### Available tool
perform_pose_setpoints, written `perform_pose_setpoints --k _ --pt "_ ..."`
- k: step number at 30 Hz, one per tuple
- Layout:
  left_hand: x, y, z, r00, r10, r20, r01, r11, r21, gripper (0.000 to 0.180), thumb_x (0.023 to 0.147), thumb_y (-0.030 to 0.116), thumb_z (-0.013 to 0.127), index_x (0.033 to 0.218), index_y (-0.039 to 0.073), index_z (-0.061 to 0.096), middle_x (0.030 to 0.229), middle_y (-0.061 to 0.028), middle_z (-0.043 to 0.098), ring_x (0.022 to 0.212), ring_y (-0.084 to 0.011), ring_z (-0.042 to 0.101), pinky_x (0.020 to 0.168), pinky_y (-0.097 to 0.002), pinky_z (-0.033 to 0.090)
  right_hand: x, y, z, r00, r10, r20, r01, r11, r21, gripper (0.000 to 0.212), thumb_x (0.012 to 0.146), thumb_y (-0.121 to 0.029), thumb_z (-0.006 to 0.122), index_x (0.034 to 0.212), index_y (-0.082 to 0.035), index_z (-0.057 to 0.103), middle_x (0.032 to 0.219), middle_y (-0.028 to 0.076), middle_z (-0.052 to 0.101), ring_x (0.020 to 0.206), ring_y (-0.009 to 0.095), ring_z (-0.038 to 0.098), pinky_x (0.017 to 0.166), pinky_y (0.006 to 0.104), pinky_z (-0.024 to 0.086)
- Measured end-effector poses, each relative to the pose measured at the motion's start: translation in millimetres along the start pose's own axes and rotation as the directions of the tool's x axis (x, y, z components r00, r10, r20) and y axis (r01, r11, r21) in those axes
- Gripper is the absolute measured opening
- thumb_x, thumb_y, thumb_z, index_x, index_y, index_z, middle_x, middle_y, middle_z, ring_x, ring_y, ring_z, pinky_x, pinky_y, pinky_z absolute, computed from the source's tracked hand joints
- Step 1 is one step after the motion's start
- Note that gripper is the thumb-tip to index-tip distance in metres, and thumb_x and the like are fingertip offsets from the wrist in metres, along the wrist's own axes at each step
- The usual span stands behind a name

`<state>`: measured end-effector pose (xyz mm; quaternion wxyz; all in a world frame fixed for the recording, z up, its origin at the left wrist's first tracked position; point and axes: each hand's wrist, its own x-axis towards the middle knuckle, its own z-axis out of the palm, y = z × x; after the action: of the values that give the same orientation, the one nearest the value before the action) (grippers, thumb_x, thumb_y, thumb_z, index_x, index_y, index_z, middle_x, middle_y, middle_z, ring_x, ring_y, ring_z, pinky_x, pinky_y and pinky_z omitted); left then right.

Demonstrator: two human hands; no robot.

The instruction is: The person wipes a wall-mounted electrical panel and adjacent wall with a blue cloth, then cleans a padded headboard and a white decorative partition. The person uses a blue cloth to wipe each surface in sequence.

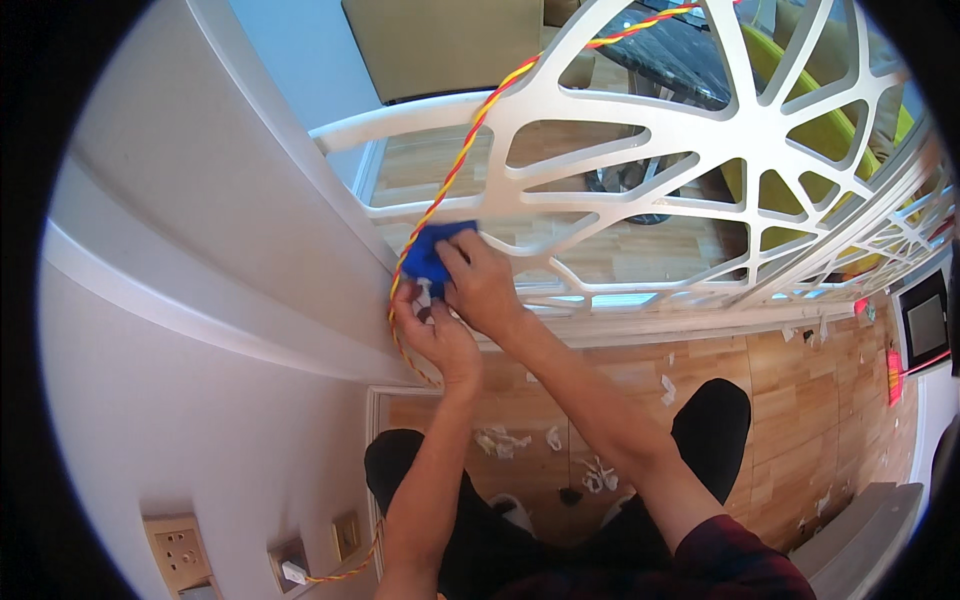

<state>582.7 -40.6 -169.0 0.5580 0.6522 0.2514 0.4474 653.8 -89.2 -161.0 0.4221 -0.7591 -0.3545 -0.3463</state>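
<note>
A crumpled blue cloth-like piece lies against the foot of the white lattice screen, beside the wall corner. My right hand is closed with its fingertips pinching the blue piece's right side. Just below, my left hand is closed around a small whitish piece, its kind unclear and partly hidden by the fingers. Both hands nearly touch. A twisted red and yellow cord runs down past the left edge of the blue piece and behind my left hand.
The white wall rises close on my left, with a socket plate and a plug low down. Scraps of white paper litter the wooden floor. Behind the screen stand a dark table and a yellow chair.
</note>
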Motion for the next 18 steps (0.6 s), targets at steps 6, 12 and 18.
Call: perform_pose_setpoints --k 6,12,18 --pt "20.3 -28.8 -19.6 0.988 -0.091 0.124 0.115 0.973 -0.200 0.029 0.089 -0.011 0.051 0.115 -0.003 0.060 0.110 -0.0091 0.066 0.102 -0.0188 0.062 0.092 -0.0321 0.049 4.6 5.4 -4.4 0.987 -0.158 0.038 0.162 0.979 -0.123 0.037 0.063 -0.004 0.073 0.099 -0.004 0.067 0.095 0.010 0.059 0.080 0.030 0.063 0.061 0.0398 0.054" --pt "26.0 -30.2 -15.5 0.943 -0.171 0.285 0.202 0.976 -0.081 0.028 0.092 -0.010 0.051 0.117 -0.004 0.062 0.104 -0.0082 0.069 0.095 -0.0165 0.061 0.089 -0.0311 0.050 -87.8 51.2 26.2 0.966 0.072 0.249 -0.006 0.966 -0.257 0.016 0.072 -0.008 0.068 0.086 -0.006 0.063 0.092 0.011 0.055 0.085 0.029 0.061 0.065 0.0422 0.056" --pt "33.9 -15.5 -18.8 0.931 -0.235 0.279 0.286 0.946 -0.156 0.036 0.086 -0.010 0.045 0.113 0.001 0.067 0.116 -0.0081 0.070 0.100 -0.0160 0.060 0.082 -0.0283 0.047 -71.2 29.9 14.5 0.935 0.337 0.112 -0.332 0.941 -0.064 0.033 0.065 0.002 0.070 0.098 -0.001 0.065 0.093 0.016 0.061 0.085 0.037 0.064 0.070 0.0452 0.056"
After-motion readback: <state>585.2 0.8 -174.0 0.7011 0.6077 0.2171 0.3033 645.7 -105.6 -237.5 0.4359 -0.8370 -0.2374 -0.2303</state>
